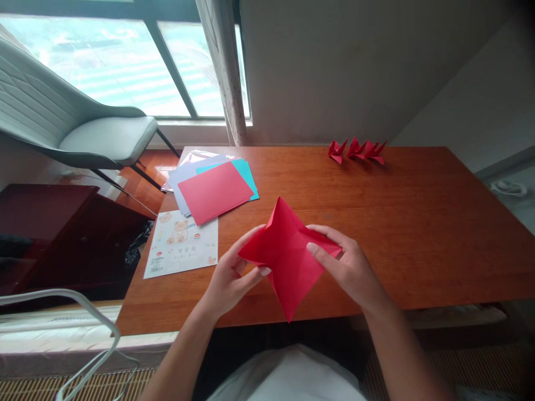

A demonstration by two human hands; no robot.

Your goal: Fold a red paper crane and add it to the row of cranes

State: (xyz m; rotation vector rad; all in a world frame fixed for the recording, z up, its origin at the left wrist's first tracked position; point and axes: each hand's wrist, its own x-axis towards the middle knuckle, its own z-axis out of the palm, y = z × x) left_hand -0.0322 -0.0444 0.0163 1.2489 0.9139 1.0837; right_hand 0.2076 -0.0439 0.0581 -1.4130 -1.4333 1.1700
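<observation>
A red sheet of origami paper, creased into a four-pointed star shape, is held between my two hands above the table's front edge. My left hand pinches its left point, fingers behind and thumb at the lower side. On the right point, my right hand has its thumb on the upper face and its fingers behind. One point of the paper aims away from me and another hangs toward me. Creases run through its middle.
Three folded red paper cranes stand at the table's back edge. Left lie red sheets over blue and lilac ones, and a bear-printed paper. A grey chair stands beyond the left edge, by the window.
</observation>
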